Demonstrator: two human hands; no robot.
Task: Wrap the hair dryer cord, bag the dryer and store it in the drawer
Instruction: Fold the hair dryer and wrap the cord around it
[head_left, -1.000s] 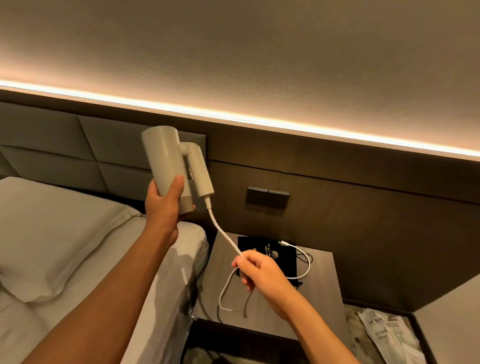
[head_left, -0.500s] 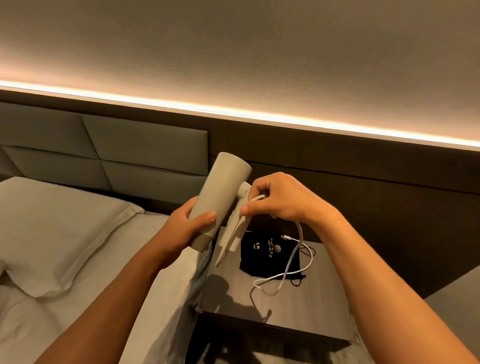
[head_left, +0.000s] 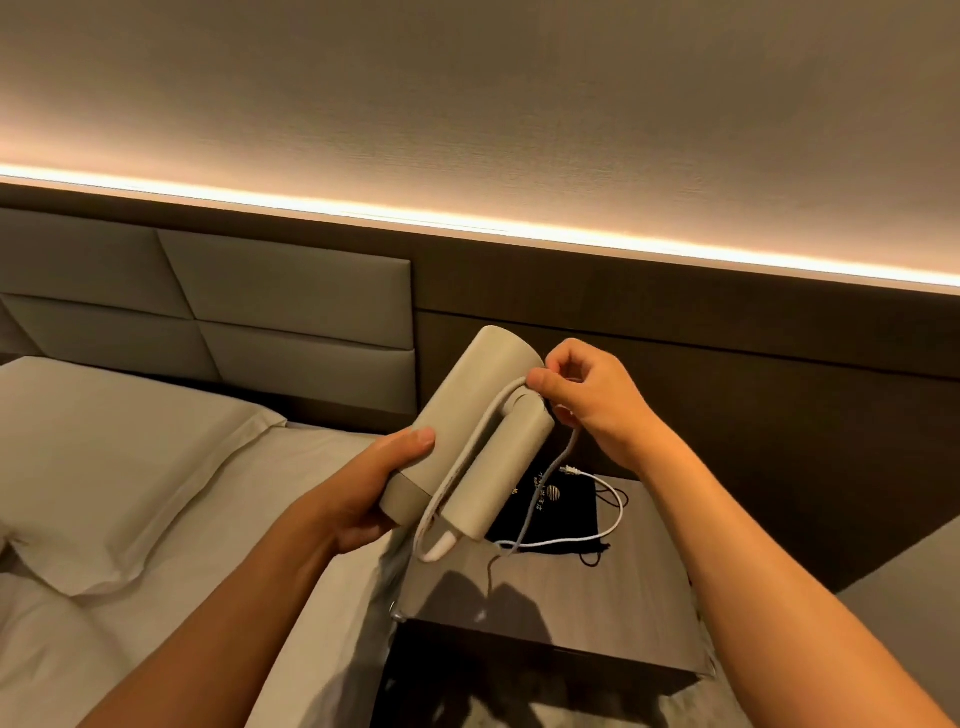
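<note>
Bed on our left, bench just beside it, dim room with a light strip along the wall. Dryer is up in the air over the bench edge, handle folded, our left hand closed around the barrel. Right hand pinches the cord at the hinge, first loop run down around the handle. Black bag lies flat on the bench with the plug end trailing over it. Honestly, that slack could snag the bag and drag it off, or the loop slips if we ease the pinch.
</note>
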